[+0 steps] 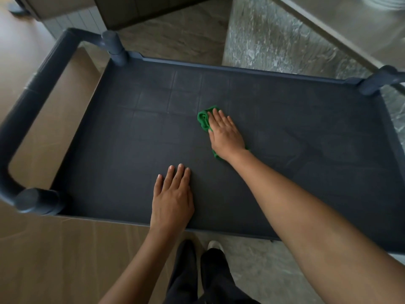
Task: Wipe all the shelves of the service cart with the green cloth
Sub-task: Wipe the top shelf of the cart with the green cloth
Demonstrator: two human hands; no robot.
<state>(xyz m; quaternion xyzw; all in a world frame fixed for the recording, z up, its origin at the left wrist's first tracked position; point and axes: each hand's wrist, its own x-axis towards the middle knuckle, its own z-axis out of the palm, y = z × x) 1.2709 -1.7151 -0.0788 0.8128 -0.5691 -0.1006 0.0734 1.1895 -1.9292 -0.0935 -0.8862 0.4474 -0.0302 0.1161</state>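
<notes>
I have the right hand laid flat on the green cloth, its grip spread, fingers straight and pressing down rather than curled round the fabric. The cloth sits bunched under the palm near the middle of the top shelf, with a fold showing past the fingertips and a scrap behind the wrist. Flat pressure, I judge, puts the most cloth on the surface for a sweep. The left hand rests palm-down near the shelf's front edge, grip likewise spread and holding nothing, probably to steady the service cart against the push. Faint streaks and grid lines show on the shelf's far left part; I cannot tell whether they are moisture or moulding. Any lower shelves are hidden beneath the top one. The cart's right end and a steel counter are cut off by the frame.
</notes>
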